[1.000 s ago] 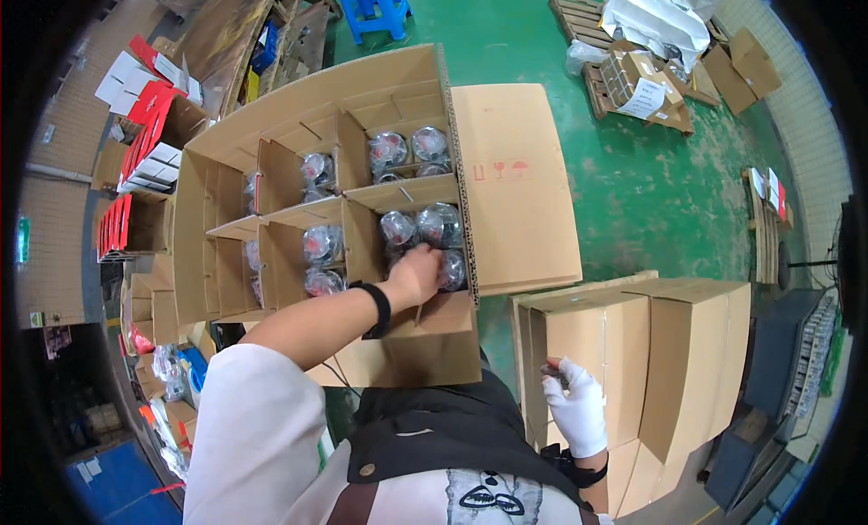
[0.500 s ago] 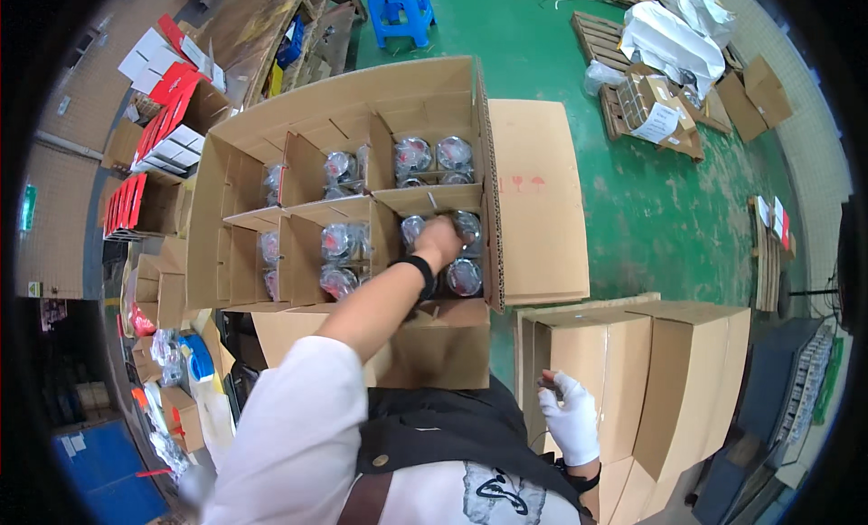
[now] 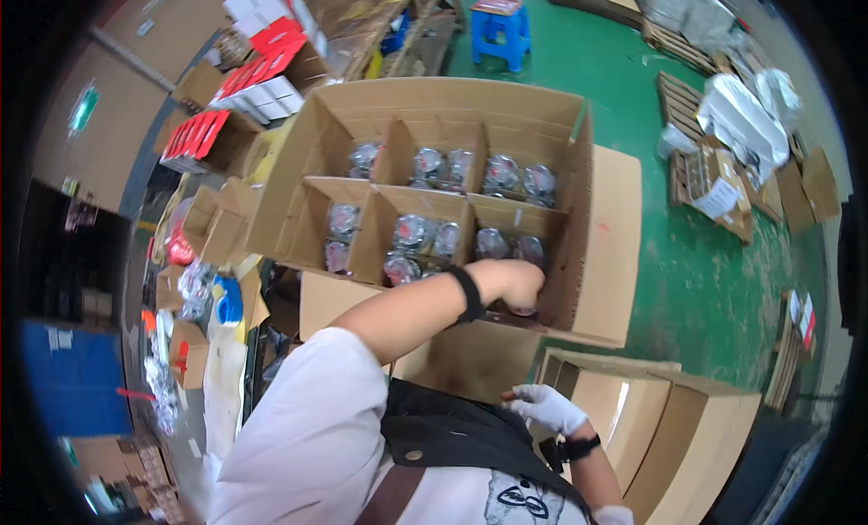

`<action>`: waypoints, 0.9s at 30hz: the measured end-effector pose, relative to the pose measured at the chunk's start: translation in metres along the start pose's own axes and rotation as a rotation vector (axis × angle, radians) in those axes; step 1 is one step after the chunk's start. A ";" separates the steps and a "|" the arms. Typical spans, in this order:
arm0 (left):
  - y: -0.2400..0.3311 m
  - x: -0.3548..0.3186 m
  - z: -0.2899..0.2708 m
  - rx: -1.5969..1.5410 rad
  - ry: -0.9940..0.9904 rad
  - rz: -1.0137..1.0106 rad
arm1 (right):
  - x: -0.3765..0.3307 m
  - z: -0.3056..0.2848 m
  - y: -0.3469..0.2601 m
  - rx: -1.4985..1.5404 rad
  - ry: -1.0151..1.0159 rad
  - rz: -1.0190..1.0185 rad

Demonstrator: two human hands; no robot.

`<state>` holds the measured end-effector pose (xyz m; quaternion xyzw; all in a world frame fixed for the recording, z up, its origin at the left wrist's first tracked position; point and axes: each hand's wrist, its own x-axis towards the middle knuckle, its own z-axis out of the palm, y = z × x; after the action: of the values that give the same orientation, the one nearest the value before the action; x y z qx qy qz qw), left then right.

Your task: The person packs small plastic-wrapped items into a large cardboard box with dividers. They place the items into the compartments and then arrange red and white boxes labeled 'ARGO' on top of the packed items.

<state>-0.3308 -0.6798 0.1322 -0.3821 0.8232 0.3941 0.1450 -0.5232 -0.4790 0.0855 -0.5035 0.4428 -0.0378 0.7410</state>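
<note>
A large open cardboard box [image 3: 362, 94] stands before me, split by cardboard dividers [image 3: 434, 198] into compartments. Round, clear-wrapped items with shiny tops [image 3: 411, 231] sit inside them. My bare left hand [image 3: 520, 285], with a black wristband, reaches down into the near right compartment. Its fingers are curled and mostly hidden among the wrapped items [image 3: 529, 251], so what they grip does not show. Outside the box, my right hand [image 3: 550, 409] is near my black apron, in a white glove with bare fingertips. Its fingers are loosely apart, with nothing visible in them.
Another open cardboard box [image 3: 705, 444] stands at the near right. A workbench on the left bears cartons and a blue tape roll [image 3: 227, 299]. Red-and-white boxes [image 3: 262, 77] are at the far left. Beyond are a blue stool [image 3: 500, 37] and loaded pallets [image 3: 683, 109].
The view has shifted, so the box appears farther right. My left hand has moved to the near right corner of its compartment. My gloved right hand has turned toward the apron.
</note>
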 end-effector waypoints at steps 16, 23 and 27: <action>-0.120 -0.433 0.114 -0.743 1.424 -0.812 | 0.204 -0.016 0.115 -1.606 -0.071 -0.316; -0.290 -0.521 0.053 -0.005 1.727 -0.946 | 0.185 0.057 -0.017 -1.233 -0.157 0.103; -0.379 -0.566 0.029 0.097 1.631 -0.908 | 0.152 0.127 -0.160 -0.948 -0.183 0.214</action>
<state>0.3264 -0.5171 0.2150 -0.8192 0.4581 -0.1252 -0.3216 -0.2809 -0.5434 0.1296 -0.7381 0.3936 0.2884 0.4659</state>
